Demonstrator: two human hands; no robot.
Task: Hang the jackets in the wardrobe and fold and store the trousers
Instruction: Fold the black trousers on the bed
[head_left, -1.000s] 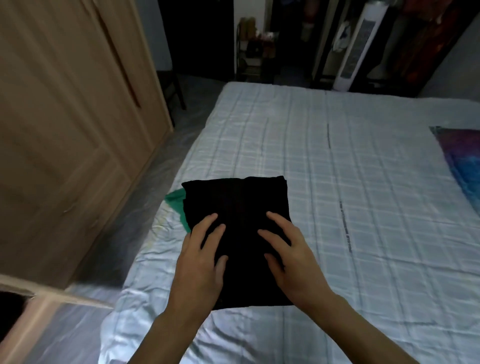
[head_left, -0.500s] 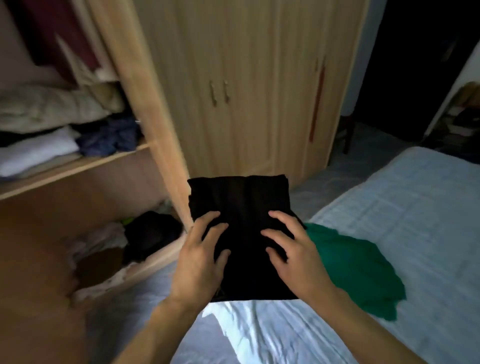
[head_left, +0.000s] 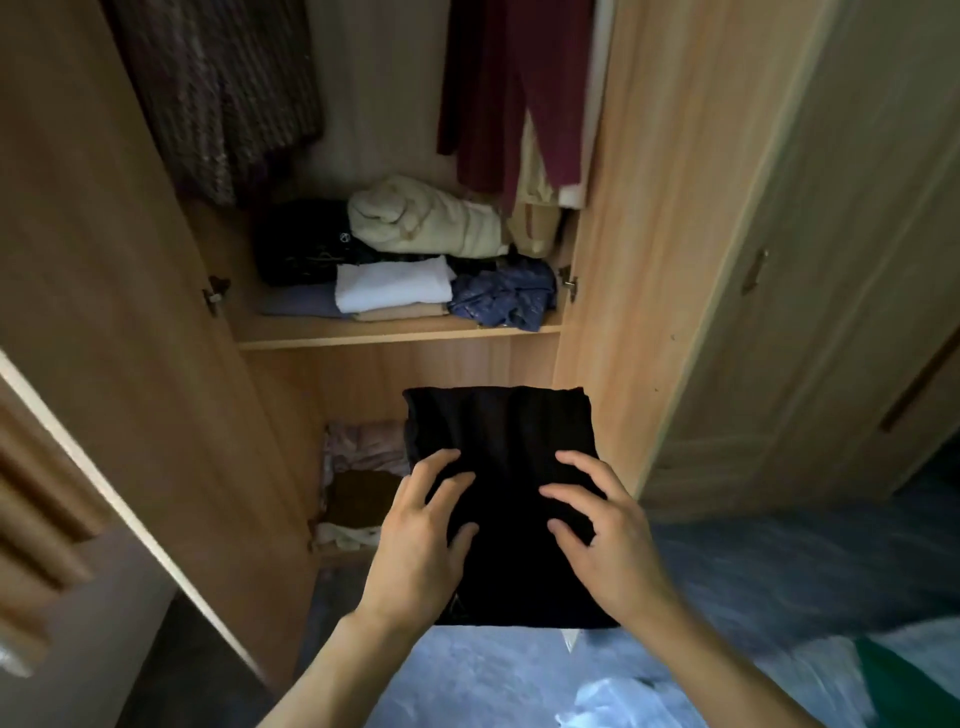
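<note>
bed: corner of bed (head_left: 613, 696) at the bottom edge, pale sheet, a green cloth (head_left: 914, 686) lying on it at far right
left hand: left hand (head_left: 421, 540) on top of folded black trousers (head_left: 498, 467), fingers spread and bent over the fabric, thumb hidden under the near left edge, gripping it
right hand: right hand (head_left: 608, 530) on the near right part of the trousers, fingers spread and curved on top, thumb out of sight, gripping that side
trousers: folded into a flat rectangle, held in the air between both hands, in front of the open wardrobe, level with the lower compartment, touching no shelf
wardrobe: wardrobe (head_left: 649, 260) light wood, left door (head_left: 114, 312) swung open toward camera
lower compartment: pinkish cloth (head_left: 363, 441), brown folded item (head_left: 358, 499), pale item (head_left: 343, 535) at the front; partly hidden by the trousers
shelf: shelf (head_left: 395, 332) holds white folded cloth (head_left: 389, 286), blue crumpled garment (head_left: 504, 296), black item (head_left: 301, 244), cream bundle (head_left: 426, 218) on top
hanging space: dark patterned garment (head_left: 223, 93) at left, maroon garment (head_left: 498, 88) at right, both hanging above the shelf
</note>
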